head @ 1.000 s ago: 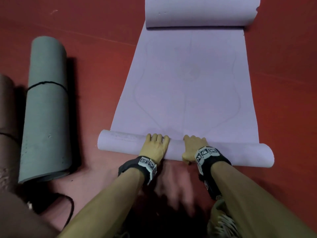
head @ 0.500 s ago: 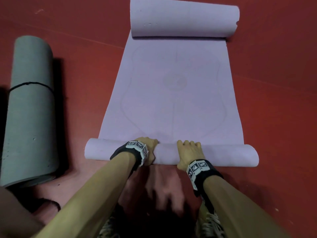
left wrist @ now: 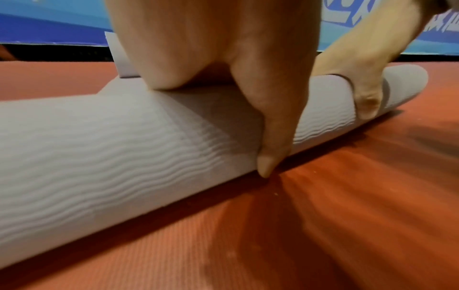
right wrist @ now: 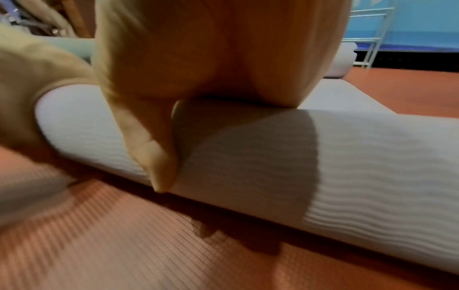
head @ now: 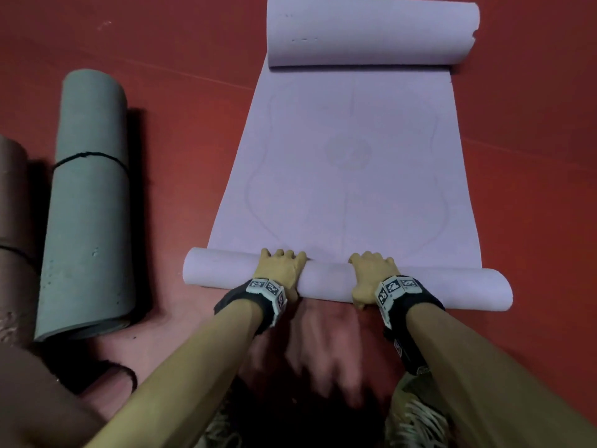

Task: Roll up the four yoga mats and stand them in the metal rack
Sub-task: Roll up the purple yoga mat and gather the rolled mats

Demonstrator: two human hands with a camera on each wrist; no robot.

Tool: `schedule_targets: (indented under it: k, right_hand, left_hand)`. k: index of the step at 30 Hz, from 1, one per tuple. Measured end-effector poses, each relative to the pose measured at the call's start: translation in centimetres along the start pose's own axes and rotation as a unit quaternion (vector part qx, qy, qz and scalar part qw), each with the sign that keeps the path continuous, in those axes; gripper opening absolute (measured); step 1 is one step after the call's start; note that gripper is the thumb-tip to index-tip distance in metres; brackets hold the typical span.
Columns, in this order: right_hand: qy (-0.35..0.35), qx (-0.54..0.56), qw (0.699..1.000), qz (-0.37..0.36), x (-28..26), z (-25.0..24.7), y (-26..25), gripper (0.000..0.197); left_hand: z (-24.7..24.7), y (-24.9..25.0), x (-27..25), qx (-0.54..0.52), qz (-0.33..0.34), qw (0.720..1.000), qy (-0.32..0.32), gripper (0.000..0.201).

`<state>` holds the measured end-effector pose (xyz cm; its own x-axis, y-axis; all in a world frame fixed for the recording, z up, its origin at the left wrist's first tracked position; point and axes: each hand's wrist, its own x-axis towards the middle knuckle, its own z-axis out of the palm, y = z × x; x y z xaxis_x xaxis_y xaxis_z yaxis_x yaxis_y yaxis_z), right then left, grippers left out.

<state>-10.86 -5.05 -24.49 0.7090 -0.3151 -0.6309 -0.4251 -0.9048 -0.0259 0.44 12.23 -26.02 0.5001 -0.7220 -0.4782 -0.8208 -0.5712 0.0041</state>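
Observation:
A lilac yoga mat (head: 349, 163) lies flat on the red floor, its far end curled into a thick roll (head: 371, 30). Its near end forms a thin roll (head: 326, 279) across the view. My left hand (head: 281, 270) and right hand (head: 371, 273) both grip this near roll side by side, fingers curled over the top and thumbs down its near side. The left wrist view shows my thumb (left wrist: 270, 149) pressed on the ribbed roll (left wrist: 99, 153). In the right wrist view my thumb (right wrist: 156, 164) does the same on the roll (right wrist: 360, 166).
A rolled grey-green mat (head: 87, 202) tied with a black band lies on the floor at left, with a brown rolled mat (head: 13, 227) beside it. A pale metal rack (right wrist: 370, 39) stands by the blue wall. My shoes (head: 416, 418) are at the bottom edge.
My hands have regripped the near roll, and it has turned forward a little and grown slightly thicker. The head view has shifted.

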Motion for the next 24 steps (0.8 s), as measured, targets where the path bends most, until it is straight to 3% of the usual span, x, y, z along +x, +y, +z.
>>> schedule_targets:
  k: [6, 10, 12, 14, 16, 20, 24]
  right_hand:
    - [0.102, -0.051, 0.994, 0.001, -2.5, 2.0, 0.3, 0.08]
    - [0.08, -0.052, 0.995, 0.004, -2.1, 1.6, 0.3, 0.061]
    - [0.053, -0.045, 0.998, 0.006, -1.2, 0.7, 0.6, 0.059]
    - [0.026, -0.035, 0.999, 0.008, -0.4, -0.2, 0.8, 0.058]
    - [-0.011, -0.026, 1.0, 0.006, 0.4, -1.3, 0.9, 0.064]
    - [-0.063, -0.023, 0.998, 0.006, 1.8, -2.8, 0.9, 0.081]
    - [-0.061, 0.001, 0.998, 0.01, 1.5, -1.9, 0.9, 0.089]
  left_hand:
    - [-1.6, -0.7, 2.5, -0.038, 0.005, 0.995, -0.09, 0.074]
    - [-1.7, -0.8, 2.8, -0.057, 0.007, 0.987, -0.152, 0.093]
    - [-1.5, -1.1, 1.9, -0.062, 0.017, 0.993, -0.103, 0.095]
    - [-0.8, -1.1, 0.4, -0.022, 0.022, 0.999, -0.011, 0.087]
    - [0.0, -0.8, -0.9, 0.028, 0.004, 0.999, 0.04, 0.08]
    - [-0.3, -1.2, -0.3, 0.039, -0.01, 0.998, 0.039, 0.07]
    - [-2.1, -1.4, 0.6, -0.005, 0.001, 0.999, -0.033, 0.072]
